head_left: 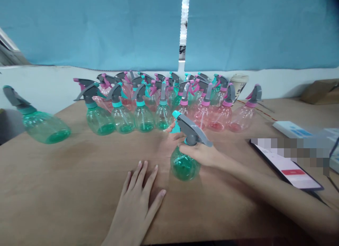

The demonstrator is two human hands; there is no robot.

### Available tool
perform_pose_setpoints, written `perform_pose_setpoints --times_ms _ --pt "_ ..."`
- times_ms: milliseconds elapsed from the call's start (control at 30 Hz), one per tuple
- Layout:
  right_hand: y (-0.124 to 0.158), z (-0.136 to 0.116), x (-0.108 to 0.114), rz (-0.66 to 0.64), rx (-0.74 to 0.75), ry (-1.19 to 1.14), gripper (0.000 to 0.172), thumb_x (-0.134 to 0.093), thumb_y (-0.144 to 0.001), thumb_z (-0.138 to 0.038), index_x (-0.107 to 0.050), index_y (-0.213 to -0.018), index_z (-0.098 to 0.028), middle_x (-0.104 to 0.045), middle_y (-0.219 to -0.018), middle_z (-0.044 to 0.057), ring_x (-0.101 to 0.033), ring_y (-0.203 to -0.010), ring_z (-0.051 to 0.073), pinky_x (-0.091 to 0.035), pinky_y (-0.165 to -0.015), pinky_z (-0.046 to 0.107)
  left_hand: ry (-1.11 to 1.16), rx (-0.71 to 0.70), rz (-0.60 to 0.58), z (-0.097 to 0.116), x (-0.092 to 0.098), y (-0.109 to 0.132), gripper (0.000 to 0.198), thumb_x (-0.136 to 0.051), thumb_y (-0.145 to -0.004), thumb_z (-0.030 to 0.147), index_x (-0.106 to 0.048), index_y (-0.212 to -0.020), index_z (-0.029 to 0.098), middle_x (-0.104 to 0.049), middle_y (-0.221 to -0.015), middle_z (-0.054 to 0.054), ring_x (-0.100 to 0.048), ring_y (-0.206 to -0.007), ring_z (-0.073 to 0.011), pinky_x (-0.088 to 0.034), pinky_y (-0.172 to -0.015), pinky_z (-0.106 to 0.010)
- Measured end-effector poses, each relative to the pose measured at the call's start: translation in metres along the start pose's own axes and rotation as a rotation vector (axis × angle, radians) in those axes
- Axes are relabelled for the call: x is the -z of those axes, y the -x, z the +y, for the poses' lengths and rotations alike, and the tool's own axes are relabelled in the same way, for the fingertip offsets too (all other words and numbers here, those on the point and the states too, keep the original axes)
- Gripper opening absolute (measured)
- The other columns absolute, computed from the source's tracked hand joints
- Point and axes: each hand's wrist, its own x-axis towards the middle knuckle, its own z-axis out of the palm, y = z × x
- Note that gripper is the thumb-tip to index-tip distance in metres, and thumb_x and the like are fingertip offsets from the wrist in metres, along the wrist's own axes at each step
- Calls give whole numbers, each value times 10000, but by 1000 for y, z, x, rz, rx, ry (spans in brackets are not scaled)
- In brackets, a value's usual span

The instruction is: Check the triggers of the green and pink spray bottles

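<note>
My right hand [197, 152] is wrapped round the neck of a green spray bottle [185, 167] with a grey and turquoise trigger head. Its nozzle points to the left, and one finger reaches towards the trigger. Some green liquid shows in the bottle's lower part. To its left, my left hand [139, 198] lies flat on the wooden table [66, 196], fingers spread and holding nothing. Behind both hands stand rows of similar bottles, among them a green spray bottle [144, 119] and a pink spray bottle [215, 117].
A single green spray bottle [46, 127] stands apart at the left edge. On the right lie a phone [288, 168] with a lit screen and a white and blue box [292, 129]. A paper cup [239, 84] and a brown box [321, 91] are farther back, before a blue curtain [106, 30].
</note>
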Motion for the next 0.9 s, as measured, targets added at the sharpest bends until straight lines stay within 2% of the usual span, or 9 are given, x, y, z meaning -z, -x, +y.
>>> perform_pose_setpoints --times_ms 133,267,500,600,733,900 --pt "-2 -1 0 5 24 -187 398 -479 -620 -90 -527 -976 -261 -634 -1005 2 -632 -901 167 -537 -796 334 8 -2 11 0 -1 1 537 -351 -956 480 -401 -1412 201 -407 -1468 -124 -361 -1354 -308 -357 -1052 -535" --pt "-2 -5 1 14 11 -218 313 -476 -611 -91 -493 -875 -257 -588 -881 -4 -638 -861 166 -543 -745 319 23 -3 17 1 0 1 539 -348 -956 477 -405 -1411 194 -396 -1475 -125 -355 -1356 -311 -341 -1063 -533" --pt "-3 -9 2 1 -14 -222 276 -478 -594 -126 -484 -843 -245 -573 -819 -7 -634 -807 170 -543 -718 334 0 -11 23 1 1 0 522 -359 -958 449 -411 -1406 187 -415 -1462 -129 -362 -1349 -315 -370 -1037 -540" --pt "-2 -6 1 -4 -5 -193 306 -473 -602 -127 -524 -878 -249 -603 -840 -3 -637 -825 177 -540 -741 347 5 -16 26 0 0 0 523 -350 -961 456 -407 -1407 189 -431 -1452 -126 -370 -1346 -312 -365 -1041 -539" --pt "0 -1 1 -28 -27 -128 429 -485 -634 -144 -583 -1028 -282 -654 -877 -3 -640 -857 192 -541 -767 369 11 -14 19 -2 -1 1 533 -350 -959 466 -396 -1416 197 -424 -1458 -123 -370 -1347 -311 -354 -1049 -540" --pt "2 0 1 -36 -23 -125 500 -491 -655 -158 -587 -1125 -300 -677 -885 -6 -635 -789 192 -547 -731 370 19 -11 11 -2 -1 1 536 -361 -956 464 -394 -1419 195 -406 -1470 -121 -363 -1352 -313 -354 -1050 -541"
